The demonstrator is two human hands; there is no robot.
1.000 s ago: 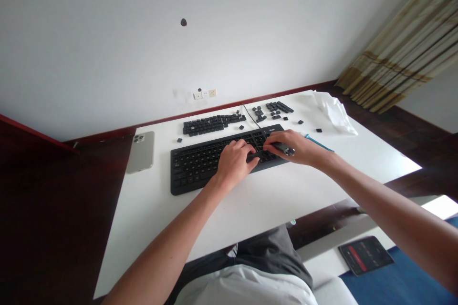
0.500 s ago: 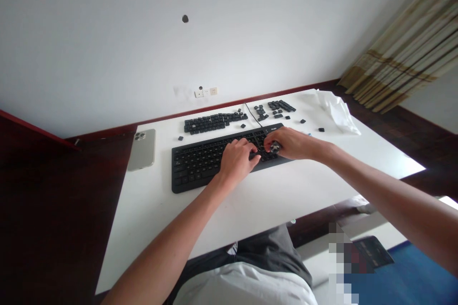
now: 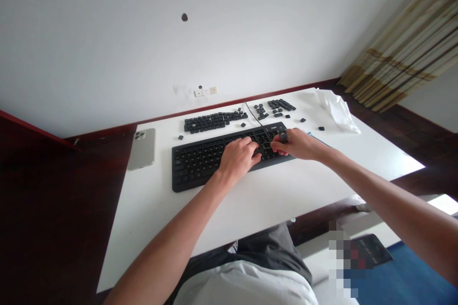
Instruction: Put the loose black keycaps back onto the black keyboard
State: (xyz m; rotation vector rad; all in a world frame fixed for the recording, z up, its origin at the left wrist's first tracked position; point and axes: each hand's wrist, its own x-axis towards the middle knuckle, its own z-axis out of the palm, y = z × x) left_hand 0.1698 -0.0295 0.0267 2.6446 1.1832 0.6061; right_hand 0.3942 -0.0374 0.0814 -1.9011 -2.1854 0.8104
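Note:
A black keyboard (image 3: 200, 162) lies on the white table; its keycaps are off across much of it, baring small stems. My left hand (image 3: 238, 155) rests on its middle-right part, fingers spread over the keys and thumb apart, with nothing visible in its grasp. Over the number-pad end, my right hand (image 3: 296, 144) is closed around a keycap puller (image 3: 283, 137) with a dark handle. Its thin wire loops point left, low over the keys towards my left fingertips. Whether a keycap sits in the wires I cannot tell.
Rows of loose keycaps (image 3: 205, 123) lie behind the keyboard, with more keycaps (image 3: 282, 105) at the back right and several scattered singly. A phone (image 3: 143, 150) is at the left, a white cloth or bag (image 3: 338, 109) at the far right. A cable (image 3: 252, 113) runs backwards.
My right hand has shifted slightly right and turned, so the puller's handle and wires show more plainly. A blue strip beside my right wrist shows more. My left hand stays almost in place.

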